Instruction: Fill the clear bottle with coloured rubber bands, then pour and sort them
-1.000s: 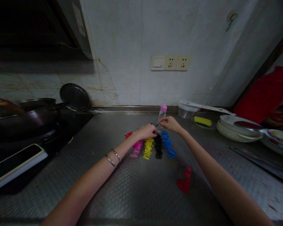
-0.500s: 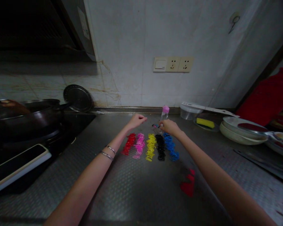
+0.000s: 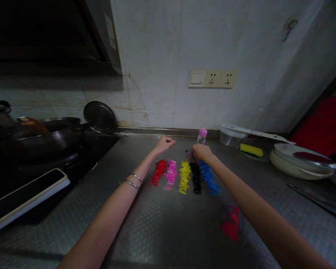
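With the left hand pinched closed and the right hand, grip hidden, just beside the pink-capped bottle, a nudge could topple it onto the blue bands.

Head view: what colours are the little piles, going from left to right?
red pile → pink pile → yellow pile → black pile → blue pile

Tiny item by right hand, too small to tell, perhaps a band, pan cut off at left edge, plates at right.
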Tool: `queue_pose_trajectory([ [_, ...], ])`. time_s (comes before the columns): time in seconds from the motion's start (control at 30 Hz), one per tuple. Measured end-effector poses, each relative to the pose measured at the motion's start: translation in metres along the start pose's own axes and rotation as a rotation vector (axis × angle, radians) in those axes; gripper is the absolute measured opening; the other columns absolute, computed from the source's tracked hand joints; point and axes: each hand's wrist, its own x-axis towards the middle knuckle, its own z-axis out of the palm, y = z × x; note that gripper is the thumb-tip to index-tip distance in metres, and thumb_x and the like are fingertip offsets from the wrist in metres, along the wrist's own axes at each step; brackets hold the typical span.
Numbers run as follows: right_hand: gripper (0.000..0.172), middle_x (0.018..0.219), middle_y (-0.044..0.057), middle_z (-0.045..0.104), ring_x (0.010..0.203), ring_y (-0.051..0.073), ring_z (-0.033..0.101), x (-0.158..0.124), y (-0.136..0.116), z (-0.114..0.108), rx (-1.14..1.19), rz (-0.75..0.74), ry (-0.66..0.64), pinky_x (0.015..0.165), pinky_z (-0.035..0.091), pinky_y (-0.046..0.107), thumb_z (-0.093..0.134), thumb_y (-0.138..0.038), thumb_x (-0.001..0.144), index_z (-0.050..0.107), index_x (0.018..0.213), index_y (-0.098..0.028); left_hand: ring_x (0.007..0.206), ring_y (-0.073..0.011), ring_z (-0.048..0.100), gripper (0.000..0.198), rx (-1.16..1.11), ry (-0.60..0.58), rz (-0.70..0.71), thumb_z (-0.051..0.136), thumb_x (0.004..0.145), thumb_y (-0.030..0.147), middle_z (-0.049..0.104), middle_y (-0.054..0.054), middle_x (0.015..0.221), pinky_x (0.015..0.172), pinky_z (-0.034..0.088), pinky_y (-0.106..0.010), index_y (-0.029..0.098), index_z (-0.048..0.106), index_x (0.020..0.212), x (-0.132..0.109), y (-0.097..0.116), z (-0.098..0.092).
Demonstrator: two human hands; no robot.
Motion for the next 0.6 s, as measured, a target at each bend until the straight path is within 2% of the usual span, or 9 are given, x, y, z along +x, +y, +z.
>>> queue_pose_trajectory([
  [0.13, 0.024, 0.095, 0.016, 0.066, 0.087, 0.024, 0.062, -0.001, 0.007, -0.005, 0.140, 0.015, 0.020, 0.071, 0.046, 0.029, 0.052, -0.020, 0.074, 0.067, 0.091, -0.015, 0.051, -0.0093, 0.046, 0.034, 0.003, -0.005, -0.002, 0.049, 0.072, 0.036, 0.056, 0.000, 0.051, 0.051, 0.034, -0.020, 0.009, 0.068, 0.067, -0.001, -0.003, 0.001],
  [0.23, 0.022, 0.075, 0.009, 0.068, 0.071, 0.017, 0.063, -0.005, 0.015, -0.012, 0.325, -0.027, 0.009, 0.064, 0.044, 0.022, 0.052, -0.019, 0.072, 0.068, 0.086, -0.015, 0.051, -0.0093, 0.046, 0.032, 0.015, -0.007, -0.014, 0.051, 0.069, 0.035, 0.056, 0.000, 0.052, 0.051, 0.033, -0.020, 0.009, 0.069, 0.065, -0.004, -0.003, 0.004],
  [0.3, 0.020, 0.060, 0.005, 0.064, 0.057, 0.013, 0.060, -0.011, 0.021, -0.015, 0.450, -0.083, -0.033, 0.057, 0.043, 0.019, 0.052, -0.019, 0.069, 0.069, 0.080, -0.013, 0.052, -0.0095, 0.047, 0.030, 0.027, -0.025, -0.038, 0.052, 0.068, 0.032, 0.058, -0.001, 0.053, 0.052, 0.034, -0.020, 0.008, 0.069, 0.067, -0.005, -0.001, 0.008],
  [0.4, 0.017, 0.047, 0.000, 0.057, 0.046, 0.010, 0.053, -0.022, 0.025, -0.016, 0.581, -0.160, -0.119, 0.049, 0.040, 0.017, 0.054, -0.018, 0.065, 0.068, 0.071, -0.011, 0.054, -0.0102, 0.048, 0.027, 0.077, -0.072, -0.069, 0.052, 0.067, 0.028, 0.061, -0.002, 0.058, 0.054, 0.037, -0.021, 0.008, 0.070, 0.072, -0.002, 0.001, 0.019],
  [0.6, 0.014, 0.043, -0.003, 0.054, 0.042, 0.008, 0.048, -0.033, 0.026, -0.010, 0.653, -0.197, -0.219, 0.046, 0.038, 0.017, 0.057, -0.018, 0.061, 0.068, 0.068, -0.012, 0.063, -0.0126, 0.054, 0.024, 0.272, -0.159, -0.036, 0.052, 0.065, 0.021, 0.065, -0.004, 0.069, 0.063, 0.041, -0.023, 0.011, 0.071, 0.076, 0.016, 0.004, 0.046],
])
